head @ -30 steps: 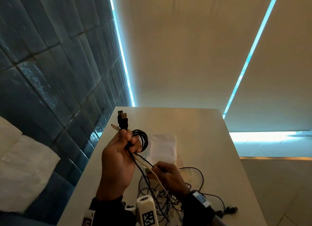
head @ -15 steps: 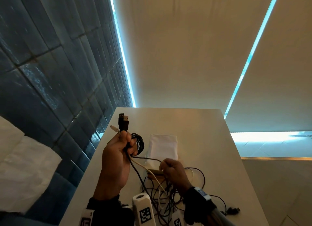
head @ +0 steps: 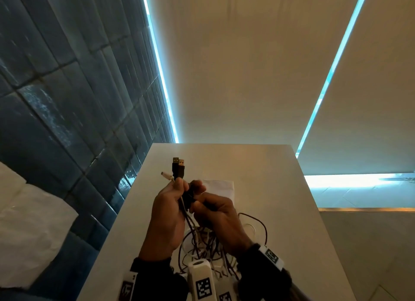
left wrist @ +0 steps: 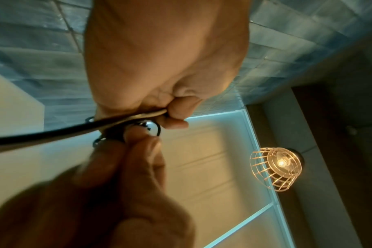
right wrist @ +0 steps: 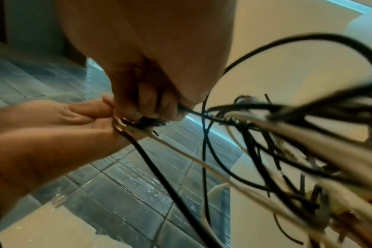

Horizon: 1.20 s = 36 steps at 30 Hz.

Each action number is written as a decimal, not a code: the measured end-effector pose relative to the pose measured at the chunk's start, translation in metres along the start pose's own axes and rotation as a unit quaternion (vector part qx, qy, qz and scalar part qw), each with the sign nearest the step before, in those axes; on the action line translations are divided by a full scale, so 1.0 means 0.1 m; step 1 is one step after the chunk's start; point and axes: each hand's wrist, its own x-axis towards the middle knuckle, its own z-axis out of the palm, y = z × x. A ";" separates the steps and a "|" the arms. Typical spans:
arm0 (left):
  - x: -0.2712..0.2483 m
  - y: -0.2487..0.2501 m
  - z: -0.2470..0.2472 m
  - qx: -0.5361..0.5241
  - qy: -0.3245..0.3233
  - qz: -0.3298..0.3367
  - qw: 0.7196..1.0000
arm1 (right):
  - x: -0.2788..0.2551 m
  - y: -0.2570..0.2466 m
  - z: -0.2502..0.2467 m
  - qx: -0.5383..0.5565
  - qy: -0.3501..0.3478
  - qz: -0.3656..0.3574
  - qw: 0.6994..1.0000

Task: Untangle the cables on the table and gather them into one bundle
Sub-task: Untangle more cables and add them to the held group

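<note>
My left hand [head: 179, 189] is raised above the table [head: 280, 210] and grips a bunch of black and white cables. Two black USB plugs [head: 178, 165] and a white plug [head: 165, 175] stick up out of the fist. My right hand [head: 202, 203] presses against the left one, its fingers curled round the small black coil [left wrist: 153, 129] and the black cable [right wrist: 187, 109] leading off it. From both hands the cables hang down into a loose black-and-white tangle [head: 202, 242] on the table; in the right wrist view the tangle [right wrist: 287, 142] is blurred.
A white folded cloth [head: 224, 185] lies on the table just beyond my hands. A dark tiled wall [head: 67, 98] runs along the table's left edge. One black loop [head: 262, 224] reaches out to the right. A wire-cage lamp [left wrist: 276, 168] glows overhead.
My right hand rose from the tangle on the table up to my left hand and took hold of the small black coil. The left hand stayed raised with the plugs.
</note>
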 end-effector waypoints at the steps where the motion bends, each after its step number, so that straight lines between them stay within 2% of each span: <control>1: 0.00 0.01 0.00 -0.027 -0.010 0.005 1.000 | -0.01 0.01 0.01 -0.005 -0.010 0.004 1.000; 6: 0.01 0.03 -0.06 -0.097 -0.016 0.049 0.994 | -0.06 0.20 -0.06 -0.040 -0.030 0.030 0.998; 12: 0.00 0.10 -0.12 -0.086 -0.017 0.081 0.993 | -0.12 0.47 -0.22 -0.084 0.001 0.061 0.995; 16: -0.02 0.10 -0.12 -0.073 -0.025 0.088 0.993 | -0.20 0.69 -0.30 -0.089 0.021 0.111 0.990; 21: -0.05 0.11 -0.10 -0.073 -0.034 0.095 0.992 | -0.22 0.72 -0.36 -0.071 0.035 0.116 0.990; 30: -0.09 0.19 -0.13 -0.054 -0.056 0.113 0.991 | -0.38 0.78 -0.39 -0.102 0.058 0.156 0.981; 36: -0.12 0.20 -0.14 -0.010 -0.049 0.100 0.994 | -0.28 0.78 -0.37 -0.192 0.109 0.165 0.961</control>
